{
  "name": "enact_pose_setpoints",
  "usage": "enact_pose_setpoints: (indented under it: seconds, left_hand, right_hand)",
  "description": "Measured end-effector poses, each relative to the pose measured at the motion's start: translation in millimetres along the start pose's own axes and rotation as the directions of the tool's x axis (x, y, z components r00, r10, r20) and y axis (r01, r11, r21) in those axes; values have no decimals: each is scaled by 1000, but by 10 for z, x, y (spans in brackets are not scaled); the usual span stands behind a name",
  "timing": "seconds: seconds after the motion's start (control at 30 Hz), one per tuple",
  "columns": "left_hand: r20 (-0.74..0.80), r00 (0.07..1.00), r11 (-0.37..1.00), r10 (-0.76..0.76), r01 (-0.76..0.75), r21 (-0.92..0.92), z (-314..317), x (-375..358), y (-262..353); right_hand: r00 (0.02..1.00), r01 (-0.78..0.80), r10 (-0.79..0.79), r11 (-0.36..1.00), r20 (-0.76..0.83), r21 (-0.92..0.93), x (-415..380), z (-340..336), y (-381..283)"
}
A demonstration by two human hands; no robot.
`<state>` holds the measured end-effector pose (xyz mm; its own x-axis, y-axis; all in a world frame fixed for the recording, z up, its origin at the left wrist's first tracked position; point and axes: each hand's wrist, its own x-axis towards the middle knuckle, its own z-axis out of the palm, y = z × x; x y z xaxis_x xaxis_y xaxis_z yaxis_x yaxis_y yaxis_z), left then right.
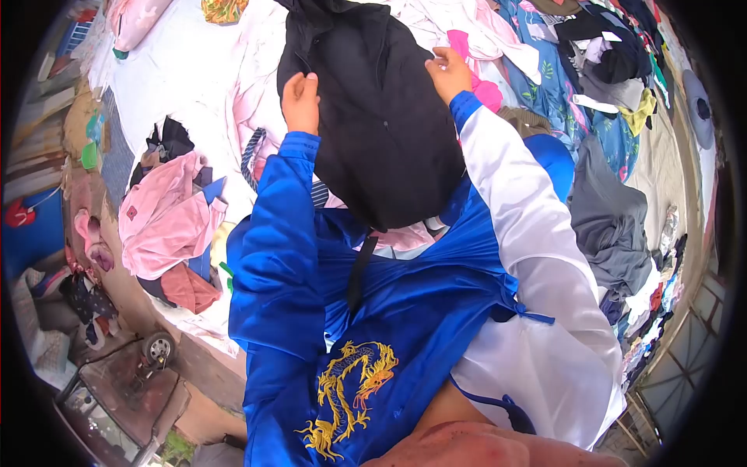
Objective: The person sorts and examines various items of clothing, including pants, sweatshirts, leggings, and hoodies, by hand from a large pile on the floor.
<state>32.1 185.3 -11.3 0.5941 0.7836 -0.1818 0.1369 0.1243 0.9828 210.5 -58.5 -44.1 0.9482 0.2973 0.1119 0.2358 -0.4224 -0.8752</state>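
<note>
A black garment (381, 117) hangs spread out between my two hands at the top centre, its lower end over my lap. On its left edge, my left hand (301, 101) pinches the cloth with fingers together. At the opposite edge my right hand (450, 74) also has its fingers closed on the black cloth. My sleeves are blue on the left and white with a blue cuff on the right. Beneath the garment, pink and striped cloth (320, 193) shows in part.
Pink clothes (167, 214) lie in a heap at left on a white sheet (183, 66). Dark grey cloth (611, 214) and a blue patterned cloth (548, 78) lie at right. A wheeled cart (128, 389) stands at lower left.
</note>
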Motion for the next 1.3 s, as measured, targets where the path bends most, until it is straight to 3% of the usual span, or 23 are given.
enact_pose_setpoints:
  seconds: [0.03, 0.07, 0.1, 0.17, 0.23, 0.27, 0.37, 0.5, 0.53, 0.6, 0.63, 0.67, 0.7, 0.77, 0.9, 0.97, 1.0, 1.07, 1.1, 1.13, 1.23, 1.27, 1.3]
  left_hand:
    - [-9, 1000, 990, 1, 1, 142, -79, -11, -849]
    - [-7, 994, 946, -109, 106, 305, -173, -176, -1488]
    - [-24, 989, 819, -147, 135, 558, -239, -490, -1765]
    - [-179, 948, 704, -263, 316, 636, -364, -1048, -2435]
    - [-253, 914, 529, -318, 392, 753, -426, -1490, -2679]
    - [-265, 914, 545, -307, 397, 738, -405, -1500, -2673]
    - [-259, 928, 636, -269, 373, 676, -223, -1382, -2575]
    - [-283, 942, 698, -181, 325, 638, -96, -939, -2267]
    - [-273, 894, 773, -356, 446, 451, -215, -798, -2710]
    - [-240, 717, 711, -654, 691, 128, -137, -719, -2648]
    - [-188, 606, 622, -773, 782, -36, -124, -714, -2616]
    - [-114, 544, 552, -831, 833, -46, -145, -697, -2627]
    - [-134, 546, 557, -827, 828, -64, -132, -686, -2652]
    - [-163, 550, 568, -819, 817, -101, -70, -652, -2730]
    - [-13, 560, 554, -829, 815, -169, -52, -493, -2895]
    - [57, 557, 535, -828, 817, -215, -18, -386, -2969]
    - [184, 543, 478, -819, 824, -304, 40, -340, -2806]
    - [430, 511, 317, -744, 837, -447, 142, -348, -2435]
    - [503, 456, 312, -734, 885, -346, 186, -377, -2322]
    - [565, 394, 312, -725, 919, -240, 230, -426, -2229]
    - [589, 185, 309, -787, 944, 118, 301, -662, -2120]
    - [568, 119, 309, -814, 918, 250, 271, -747, -2332]
    - [538, 55, 299, -841, 876, 378, 232, -814, -2446]
  right_hand:
    - [993, -93, 96, 995, 63, -47, -336, 186, 385]
    - [974, -156, 182, 971, 139, -182, -689, 292, 668]
    - [948, -163, 248, 917, 200, -364, -1025, 350, 899]
    - [884, -234, 418, 786, 212, -573, -1630, 468, 1364]
    - [766, -387, 616, 671, 183, -633, -1900, 555, 1720]
    - [748, -447, 652, 637, 129, -628, -1965, 638, 1955]
    - [775, -493, 630, 653, 51, -575, -1658, 626, 1808]
    - [826, -456, 563, 678, 10, -577, -1098, 636, 1613]
    - [829, -433, 559, 683, 38, -589, -982, 655, 1728]
    - [855, -402, 517, 711, 42, -576, -843, 683, 2001]
    - [870, -373, 488, 740, 65, -559, -796, 700, 2233]
    - [840, -435, 534, 771, 99, -466, -756, 739, 2583]
    - [808, -496, 574, 786, 137, -369, -748, 820, 2813]
    - [787, -444, 578, 774, 217, -451, -654, 811, 2515]
    - [670, -404, 580, 808, 463, -428, -499, 729, 2040]
    - [631, -570, 543, 809, 554, -144, -588, 809, 2254]
    - [620, -637, 513, 771, 594, 0, -580, 812, 2270]
    - [494, -828, 693, 560, 526, 39, -662, 857, 2097]
    - [412, -896, 764, 438, 497, 69, -667, 830, 1938]
    - [250, -932, 573, 361, 781, 33, -602, 743, 1815]
    - [66, -746, 715, 498, 696, -441, -650, 749, 1703]
    - [10, -554, 755, 551, 656, -624, -634, 703, 1546]
    - [-42, -531, 729, 563, 683, -634, -730, 659, 1481]
